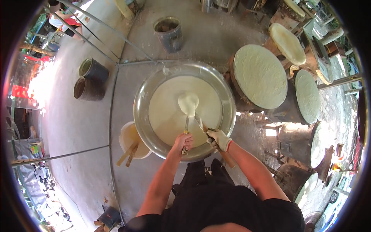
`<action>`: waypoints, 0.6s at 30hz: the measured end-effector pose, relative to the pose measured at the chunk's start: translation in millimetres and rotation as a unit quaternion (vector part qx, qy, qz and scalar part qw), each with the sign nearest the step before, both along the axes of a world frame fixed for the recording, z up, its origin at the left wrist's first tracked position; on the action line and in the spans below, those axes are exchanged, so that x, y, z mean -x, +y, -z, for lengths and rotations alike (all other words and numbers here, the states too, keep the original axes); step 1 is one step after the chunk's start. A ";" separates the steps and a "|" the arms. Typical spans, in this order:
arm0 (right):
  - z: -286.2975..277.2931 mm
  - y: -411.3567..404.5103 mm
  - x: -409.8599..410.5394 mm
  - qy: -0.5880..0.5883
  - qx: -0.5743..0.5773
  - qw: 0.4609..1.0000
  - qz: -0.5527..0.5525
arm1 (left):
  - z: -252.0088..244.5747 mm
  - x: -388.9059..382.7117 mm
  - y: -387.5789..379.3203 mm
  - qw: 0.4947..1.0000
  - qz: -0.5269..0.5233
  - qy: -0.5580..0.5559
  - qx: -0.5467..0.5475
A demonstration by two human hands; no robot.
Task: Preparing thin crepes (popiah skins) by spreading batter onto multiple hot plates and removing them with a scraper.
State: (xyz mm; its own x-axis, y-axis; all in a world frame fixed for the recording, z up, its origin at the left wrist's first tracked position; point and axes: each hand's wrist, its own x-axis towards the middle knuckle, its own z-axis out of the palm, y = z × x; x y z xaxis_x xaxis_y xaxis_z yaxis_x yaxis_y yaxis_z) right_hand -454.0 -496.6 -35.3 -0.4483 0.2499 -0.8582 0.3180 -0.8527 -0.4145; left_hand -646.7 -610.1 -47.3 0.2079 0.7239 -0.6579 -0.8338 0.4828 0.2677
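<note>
A large round metal basin [141, 116] holds pale, creamy batter [165, 101]. My bare left hand [183, 143] grips the handle of a metal utensil [186, 124] at the near side of the basin. In a white glove with a red cuff edge, my right hand [218, 139] is closed on a long handle [227, 158], wooden at its lower end. Both tools meet at a batter-coated rounded head [188, 102] above the middle of the batter; which of them bears it I cannot tell.
A white bucket [123, 136] with wooden-handled tools stands left of the basin. Round batter-covered surfaces [261, 76] [307, 95] rise on the right. Dark buckets [168, 34] [97, 71] stand beyond and to the left. Metal poles [87, 43] cross the upper left, near another person [65, 21].
</note>
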 end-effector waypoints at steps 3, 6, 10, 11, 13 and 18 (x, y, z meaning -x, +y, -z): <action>-52.0 10.2 28.7 0.034 -0.069 0.997 0.023 | -84.1 6.7 23.9 0.994 -0.052 0.070 -0.071; -145.3 22.8 57.2 0.149 -0.100 0.980 0.088 | -165.7 16.8 48.6 0.968 -0.073 0.165 -0.175; -256.7 35.1 57.4 0.283 -0.157 0.942 0.086 | -282.8 19.6 64.2 0.933 -0.098 0.244 -0.246; -279.2 36.4 56.3 0.323 -0.192 0.924 0.068 | -306.6 22.5 62.7 0.928 -0.096 0.250 -0.259; -326.5 31.7 48.2 0.341 -0.231 0.909 0.057 | -348.6 31.1 57.3 0.899 -0.097 0.279 -0.324; -345.8 25.8 19.3 0.438 -0.270 0.857 0.041 | -376.1 37.4 43.2 0.859 -0.082 0.380 -0.333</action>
State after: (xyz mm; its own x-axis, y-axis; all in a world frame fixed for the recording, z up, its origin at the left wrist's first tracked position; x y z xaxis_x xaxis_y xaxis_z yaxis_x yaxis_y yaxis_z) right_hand -473.3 -470.7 310.5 -0.8229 0.5661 0.0489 -0.3679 -0.4653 -0.8051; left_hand -684.1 -567.0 328.9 -0.2386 0.9710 0.0126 -0.3384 -0.0953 0.9362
